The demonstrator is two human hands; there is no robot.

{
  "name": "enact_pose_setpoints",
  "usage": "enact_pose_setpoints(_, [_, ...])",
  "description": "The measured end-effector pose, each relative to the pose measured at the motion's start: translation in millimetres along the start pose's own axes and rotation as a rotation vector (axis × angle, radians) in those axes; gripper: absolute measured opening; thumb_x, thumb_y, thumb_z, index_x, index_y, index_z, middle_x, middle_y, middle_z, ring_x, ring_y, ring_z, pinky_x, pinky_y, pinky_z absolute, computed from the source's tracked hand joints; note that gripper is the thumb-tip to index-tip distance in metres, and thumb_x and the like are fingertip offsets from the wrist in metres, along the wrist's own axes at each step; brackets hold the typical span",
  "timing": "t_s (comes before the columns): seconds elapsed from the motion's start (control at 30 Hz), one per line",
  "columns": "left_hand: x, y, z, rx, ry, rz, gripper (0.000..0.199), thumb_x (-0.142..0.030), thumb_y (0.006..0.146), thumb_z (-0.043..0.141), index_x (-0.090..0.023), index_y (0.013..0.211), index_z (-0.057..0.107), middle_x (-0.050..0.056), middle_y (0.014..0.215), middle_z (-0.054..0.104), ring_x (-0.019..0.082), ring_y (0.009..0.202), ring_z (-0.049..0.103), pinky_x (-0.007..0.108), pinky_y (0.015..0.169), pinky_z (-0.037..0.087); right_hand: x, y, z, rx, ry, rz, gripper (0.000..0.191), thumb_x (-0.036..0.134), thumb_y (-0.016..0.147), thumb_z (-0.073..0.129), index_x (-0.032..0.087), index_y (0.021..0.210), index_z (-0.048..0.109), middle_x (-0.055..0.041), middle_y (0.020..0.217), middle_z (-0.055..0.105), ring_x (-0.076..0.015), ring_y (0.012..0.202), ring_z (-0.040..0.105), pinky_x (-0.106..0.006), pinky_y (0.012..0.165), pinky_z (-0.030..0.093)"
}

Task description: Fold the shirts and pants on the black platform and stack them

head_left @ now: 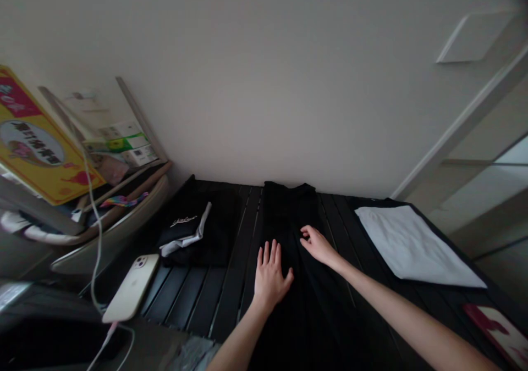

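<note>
A long black garment [289, 211] lies over the middle of a black slatted table [231, 294], running from the wall toward me. My left hand [271, 277] rests flat on its left part, fingers spread and holding nothing. To the right and a little farther away, my right hand [317, 243] touches the cloth with curled fingers; whether they pinch any fabric is too dark to make out. A folded black garment [223, 233] with a gray-white strip and white lettering sits at the table's left. Folded white cloth [412, 244] lies on dark fabric at the right.
A pale phone [132, 288] with a cable plugged in rests at the left edge. Another phone in a red case [499, 330] is at the lower right. Left of the table stands a rack with a yellow sign [41, 140] and small packages. A wall rises behind the table.
</note>
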State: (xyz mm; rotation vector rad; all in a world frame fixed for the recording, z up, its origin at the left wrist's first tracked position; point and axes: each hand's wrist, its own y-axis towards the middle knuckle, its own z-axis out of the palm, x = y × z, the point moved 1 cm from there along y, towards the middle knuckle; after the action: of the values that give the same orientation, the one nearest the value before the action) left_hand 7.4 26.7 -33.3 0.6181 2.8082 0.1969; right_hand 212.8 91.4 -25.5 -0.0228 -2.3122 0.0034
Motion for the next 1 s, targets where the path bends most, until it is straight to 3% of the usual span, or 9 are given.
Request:
enact_pose_setpoints(0.23, [1.3, -2.6, 5.6, -0.036, -0.005, 0.007, 0.069, -0.051, 0.09, 0.039, -0.013, 0.147, 0.031, 0.009, 0.156, 0.024, 0.028, 0.145, 0.014, 0.047, 0.117, 0.018, -10.0, -124.1, -18.8, 0.177, -0.074, 0.111, 0.039, 0.027, 0.074, 0.056, 0.014, 0.11, 0.058, -0.0144, 0.109, 0.068, -0.0255, 0.101, 0.065, -0.036, 0.09, 0.048])
enact_pose_setpoints(0.37, [0.6, -3.8, 8.4, -0.061, -0.026, 0.007, 0.065, -0.048, 0.09, 0.041, -0.012, 0.143, 0.037, 0.011, 0.153, 0.03, 0.029, 0.144, 0.018, 0.048, 0.117, 0.019, -1.3, -172.6, -39.8, 0.373, -0.138, 0.168, 0.052, 0.026, 0.071, 0.058, 0.01, 0.121, 0.058, -0.0165, 0.124, 0.062, -0.0253, 0.114, 0.059, -0.033, 0.098, 0.043])
enact_pose_setpoints(0.43, [0.3, -3.2, 8.0, -0.071, -0.046, 0.013, 0.063, -0.046, 0.089, 0.044, -0.01, 0.141, 0.04, 0.013, 0.151, 0.033, 0.029, 0.142, 0.023, 0.049, 0.116, 0.021, 13.1, -190.1, -46.5, 0.397, -0.174, 0.154, 0.057, 0.021, 0.071, 0.056, 0.01, 0.127, 0.055, -0.0165, 0.128, 0.06, -0.025, 0.118, 0.057, -0.033, 0.101, 0.041])
enact_pose_setpoints(0.6, [-0.9, -2.4, -1.5, -0.126, -0.139, 0.037, 0.041, -0.027, 0.087, 0.048, -0.011, 0.124, 0.054, 0.014, 0.141, 0.047, 0.027, 0.136, 0.036, 0.047, 0.112, 0.029, 67.8, -227.7, -40.9, 0.411, -0.274, 0.086, 0.063, 0.014, 0.075, 0.05, 0.012, 0.138, 0.046, -0.0177, 0.126, 0.061, -0.0273, 0.116, 0.058, -0.038, 0.099, 0.043])
enact_pose_setpoints(0.73, [-3.1, -23.6, -17.3, -0.185, -0.226, 0.125, 0.034, -0.013, 0.085, 0.046, -0.016, 0.117, 0.056, 0.009, 0.134, 0.052, 0.023, 0.131, 0.041, 0.045, 0.109, 0.034, 97.4, -253.1, -28.2, 0.585, -0.303, -0.053, 0.062, 0.009, 0.075, 0.049, 0.018, 0.136, 0.05, -0.0143, 0.13, 0.059, -0.0262, 0.118, 0.057, -0.036, 0.1, 0.042])
enact_pose_setpoints(0.8, [-1.7, -45.7, -26.0, -0.155, -0.241, 0.188, 0.035, -0.011, 0.083, 0.047, -0.018, 0.116, 0.057, 0.009, 0.134, 0.052, 0.023, 0.13, 0.042, 0.045, 0.108, 0.035, 99.4, -257.9, -26.3, 0.714, -0.253, -0.124, 0.055, 0.015, 0.073, 0.057, 0.018, 0.128, 0.058, -0.0123, 0.125, 0.061, -0.0251, 0.115, 0.057, -0.033, 0.099, 0.043])
enact_pose_setpoints(0.87, [3.5, -71.4, -34.8, -0.088, -0.249, 0.238, 0.035, -0.01, 0.083, 0.047, -0.019, 0.115, 0.057, 0.008, 0.133, 0.053, 0.022, 0.127, 0.045, 0.044, 0.106, 0.037, 93.5, -254.4, -29.3, 0.741, -0.197, -0.177, 0.045, 0.021, 0.075, 0.059, 0.019, 0.119, 0.064, -0.0097, 0.115, 0.066, -0.0221, 0.107, 0.061, -0.03, 0.096, 0.045])
enact_pose_setpoints(0.93, [12.9, -95.8, -44.5, -0.02, -0.25, 0.272, 0.034, -0.009, 0.084, 0.045, -0.02, 0.114, 0.058, 0.007, 0.131, 0.055, 0.021, 0.123, 0.049, 0.042, 0.105, 0.039, 80.7, -244.3, -36.0, 0.627, -0.241, -0.212, 0.045, 0.022, 0.08, 0.052, 0.02, 0.124, 0.061, -0.01, 0.12, 0.063, -0.022, 0.111, 0.059, -0.034, 0.099, 0.044])
enact_pose_setpoints(1.0, [24.8, -115.6, -55.7, 0.038, -0.241, 0.331, 0.034, -0.008, 0.087, 0.041, -0.02, 0.115, 0.058, 0.007, 0.13, 0.056, 0.02, 0.123, 0.05, 0.041, 0.104, 0.04, 62.8, -233.7, -43.3, 0.516, -0.356, -0.26, 0.06, 0.017, 0.08, 0.047, 0.023, 0.14, 0.046, -0.0104, 0.143, 0.047, -0.0252, 0.128, 0.046, -0.042, 0.108, 0.035])
